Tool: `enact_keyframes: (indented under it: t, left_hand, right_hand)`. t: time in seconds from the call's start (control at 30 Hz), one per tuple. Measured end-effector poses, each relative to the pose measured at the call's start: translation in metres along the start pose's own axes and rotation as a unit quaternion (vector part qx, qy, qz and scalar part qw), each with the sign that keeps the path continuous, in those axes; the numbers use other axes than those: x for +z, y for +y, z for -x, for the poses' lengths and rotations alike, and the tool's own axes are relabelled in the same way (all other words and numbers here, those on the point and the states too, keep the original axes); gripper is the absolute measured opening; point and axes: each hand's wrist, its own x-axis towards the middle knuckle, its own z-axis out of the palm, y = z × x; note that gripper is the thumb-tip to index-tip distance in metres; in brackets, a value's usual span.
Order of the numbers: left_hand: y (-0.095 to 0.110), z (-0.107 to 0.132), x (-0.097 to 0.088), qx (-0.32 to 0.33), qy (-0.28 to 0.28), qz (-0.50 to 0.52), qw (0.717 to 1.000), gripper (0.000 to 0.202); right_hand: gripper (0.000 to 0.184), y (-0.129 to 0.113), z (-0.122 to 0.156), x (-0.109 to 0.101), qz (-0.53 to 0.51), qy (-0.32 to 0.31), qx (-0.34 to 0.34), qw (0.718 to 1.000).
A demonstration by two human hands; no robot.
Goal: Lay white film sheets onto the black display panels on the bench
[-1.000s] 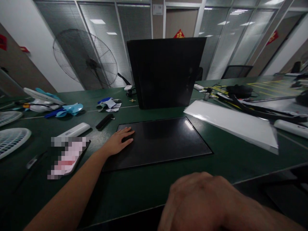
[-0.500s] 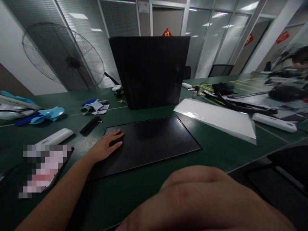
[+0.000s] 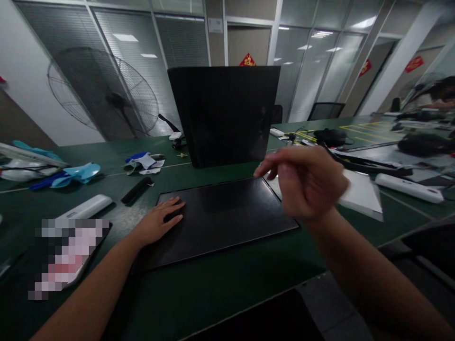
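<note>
The flat black panel [image 3: 227,213] lies unmoved near the green table's [image 3: 220,284] front edge. The left hand [image 3: 159,222] stays flat, fingers spread, on its left end. The right hand [image 3: 305,182] has risen from under the camera to above the panel's far right corner. It is half-curled and nothing shows in it, though blur smears its fingertips. It hides part of a white sheet [image 3: 359,192].

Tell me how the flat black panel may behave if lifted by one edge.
The flat black panel looks thin and wide, so it probably flexes and wants support along two edges. Its smooth face suggests a slippery, perhaps fragile surface. Lying flat, it should slide, not roll.
</note>
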Motion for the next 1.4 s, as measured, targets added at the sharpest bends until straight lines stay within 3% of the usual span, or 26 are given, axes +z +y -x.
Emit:
enact_keyframes:
  t: [0.03,0.1,0.17,0.23,0.33,0.4,0.47,0.6,0.77,0.9,1.13,1.3,1.4]
  left_hand:
    - [0.001,0.0,-0.001,0.001,0.0,-0.001,1.0,0.065]
    - [0.003,0.001,-0.004,0.0,0.0,-0.004,1.0,0.064]
    - [0.004,0.002,-0.006,-0.007,-0.005,-0.006,1.0,0.064]
    - [0.005,0.002,-0.007,-0.016,-0.012,-0.009,1.0,0.063]
    - [0.008,0.002,-0.008,-0.019,-0.015,-0.007,1.0,0.062]
    - [0.01,0.002,-0.008,-0.015,-0.012,-0.004,1.0,0.061]
    - [0.012,0.001,-0.007,-0.014,-0.012,-0.003,1.0,0.06]
    - [0.013,0.0,-0.007,-0.017,-0.023,-0.012,1.0,0.061]
    - [0.012,0.001,-0.007,-0.015,-0.029,-0.025,0.999,0.06]
    - [0.01,0.002,-0.006,-0.017,-0.026,-0.022,0.999,0.061]
    - [0.006,0.004,-0.005,-0.018,-0.028,-0.004,0.999,0.061]
    - [0.012,0.006,-0.009,-0.03,-0.017,0.002,0.999,0.062]
    - [0.019,0.007,-0.013,-0.053,-0.009,0.018,0.998,0.066]
  right_hand:
    - [0.038,0.03,-0.006,0.002,0.064,0.025,0.045,0.997]
    - [0.038,0.095,-0.005,0.001,0.211,-0.008,0.15,0.966]
    - [0.047,0.154,0.015,-0.005,0.317,-0.087,0.252,0.91]
    - [0.058,0.201,0.046,-0.011,0.334,-0.107,0.299,0.887]
    - [0.082,0.244,0.089,-0.018,0.371,-0.193,0.424,0.803]
    - [0.084,0.26,0.104,-0.021,0.379,-0.248,0.488,0.746]
    - [0.083,0.269,0.108,-0.023,0.377,-0.265,0.517,0.721]
    - [0.088,0.273,0.106,-0.024,0.408,-0.254,0.538,0.693]
    - [0.106,0.269,0.109,-0.026,0.409,-0.253,0.509,0.713]
    - [0.096,0.26,0.105,-0.023,0.374,-0.277,0.539,0.702]
    - [0.067,0.229,0.085,-0.016,0.397,-0.279,0.503,0.715]
    - [0.065,0.186,0.058,-0.011,0.394,-0.315,0.432,0.748]
    - [0.061,0.15,0.044,0.006,0.357,-0.346,0.35,0.794]
